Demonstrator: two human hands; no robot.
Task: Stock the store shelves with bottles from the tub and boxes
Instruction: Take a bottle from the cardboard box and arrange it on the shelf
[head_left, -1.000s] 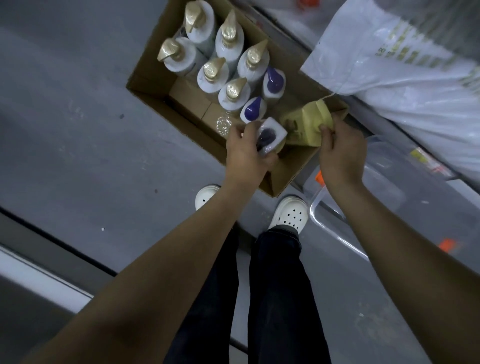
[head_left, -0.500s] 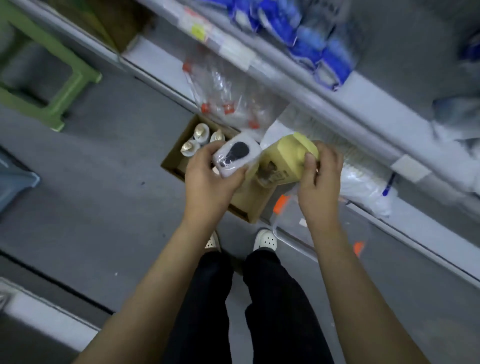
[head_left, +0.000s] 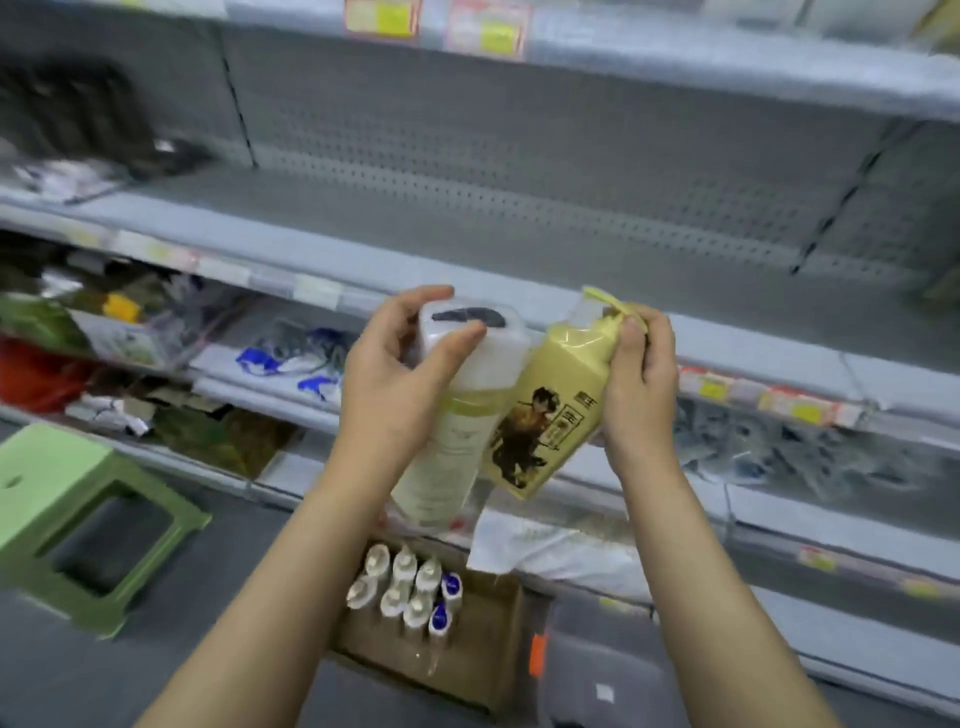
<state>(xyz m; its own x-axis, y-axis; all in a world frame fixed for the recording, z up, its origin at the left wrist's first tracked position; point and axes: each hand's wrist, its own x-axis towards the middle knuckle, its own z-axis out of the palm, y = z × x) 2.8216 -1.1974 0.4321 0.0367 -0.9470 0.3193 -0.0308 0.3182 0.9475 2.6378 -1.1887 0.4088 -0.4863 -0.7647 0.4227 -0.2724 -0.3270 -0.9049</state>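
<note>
Because each hand carries its bottle by the top end alone, the likeliest mishap is a drop. The left hand (head_left: 384, 395) curls fingers and thumb round the clear cap of a pale bottle (head_left: 447, 457). If that cap is only pressed on, the body could pull free of it. The right hand (head_left: 641, 384) wraps round the neck and pump of a yellow pump bottle (head_left: 540, 421), which hangs tilted with its base swung towards the left hand. The two bottles seem to touch at the shoulder, so a knock while reaching could twist either one loose. Anything dropped would probably land on the cardboard box (head_left: 483, 644) straight below the hands, among the upright white pump bottles (head_left: 405, 587). It might instead hit the clear tub (head_left: 613, 665) under the right forearm.

The bare grey shelf (head_left: 545, 249) lies just beyond both hands, flat metal with a perforated back panel. The pale bottle is a smooth, translucent cylinder. The yellow one is opaque, glossy and flat-sided, with a printed figure and a film-wrapped top.
</note>
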